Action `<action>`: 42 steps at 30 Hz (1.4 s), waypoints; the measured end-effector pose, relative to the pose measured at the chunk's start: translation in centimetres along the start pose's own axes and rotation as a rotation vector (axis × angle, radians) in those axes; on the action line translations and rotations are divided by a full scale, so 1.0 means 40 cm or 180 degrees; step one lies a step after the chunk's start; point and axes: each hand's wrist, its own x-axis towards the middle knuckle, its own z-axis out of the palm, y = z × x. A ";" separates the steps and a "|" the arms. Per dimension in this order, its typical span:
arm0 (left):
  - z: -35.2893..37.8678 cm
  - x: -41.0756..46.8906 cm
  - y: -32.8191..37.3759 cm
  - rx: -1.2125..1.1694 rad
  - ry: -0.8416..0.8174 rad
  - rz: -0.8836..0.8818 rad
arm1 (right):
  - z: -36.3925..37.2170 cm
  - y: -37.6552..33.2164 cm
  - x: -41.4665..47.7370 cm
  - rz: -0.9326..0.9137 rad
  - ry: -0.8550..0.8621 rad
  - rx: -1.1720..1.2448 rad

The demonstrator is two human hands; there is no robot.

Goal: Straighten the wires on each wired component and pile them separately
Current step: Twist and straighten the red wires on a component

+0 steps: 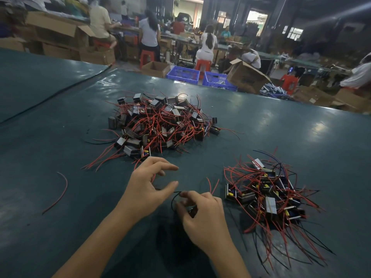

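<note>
A big tangled heap of wired components (pixel 160 121), dark blocks with red and black wires, lies in the middle of the green table (pixel 281 127). A smaller pile (pixel 269 197) of the same parts lies at the right, wires fanned toward me. My right hand (pixel 202 215) grips one component under its palm and pinches a black wire (pixel 174 197) that loops up from it. My left hand (pixel 148 183) hovers just left of it with fingers spread and relaxed, thumb near the wire's end, red wires partly hidden behind its fingers.
A loose red wire (pixel 58 195) lies on the table at the left. A seam (pixel 54 93) crosses the table's far left. Beyond the far edge stand blue crates (pixel 183 74), cardboard boxes (pixel 247 77), red stools and several people at benches.
</note>
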 end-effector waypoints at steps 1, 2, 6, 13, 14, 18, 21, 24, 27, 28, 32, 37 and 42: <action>-0.001 0.000 -0.004 0.0051 -0.0068 -0.0103 | 0.001 0.000 0.001 -0.0034 -0.0046 -0.0024; -0.002 -0.001 -0.007 0.0073 -0.0156 -0.0238 | 0.003 -0.003 0.003 -0.0065 -0.0077 -0.0064; -0.007 0.002 -0.009 -0.0220 -0.0393 -0.0559 | 0.002 -0.012 0.006 0.0050 0.0096 0.0289; -0.007 0.001 0.002 -0.0247 -0.0225 -0.0353 | 0.006 -0.001 0.010 0.0454 0.0286 0.0986; -0.007 0.001 0.002 -0.0281 -0.0323 -0.0419 | 0.007 0.001 0.011 0.0472 0.0334 0.1035; -0.006 0.005 -0.011 -0.0609 -0.0610 -0.0870 | 0.006 0.003 0.016 0.0478 0.0612 0.1311; -0.005 0.006 -0.009 -0.0935 -0.0638 -0.1020 | -0.001 0.003 0.019 0.0501 0.0710 0.1619; 0.002 0.003 -0.002 -0.1048 -0.0572 -0.1066 | -0.006 -0.001 0.017 0.0494 0.0649 0.1824; 0.011 -0.001 0.001 -0.1098 -0.0544 -0.1176 | -0.004 -0.005 0.012 0.0485 0.0551 0.1901; 0.013 -0.003 0.000 -0.1117 -0.0517 -0.1227 | -0.003 -0.005 0.011 0.0501 0.0523 0.1908; 0.024 -0.006 0.003 -0.1098 -0.0415 -0.1320 | -0.002 0.004 0.009 0.0357 0.0433 0.1793; 0.028 -0.005 0.006 -0.1183 -0.0351 -0.1459 | -0.003 -0.007 0.008 0.0271 0.0487 0.1628; 0.046 -0.012 0.022 -0.1578 -0.0510 -0.1531 | -0.014 -0.007 0.020 0.0548 0.0819 0.1802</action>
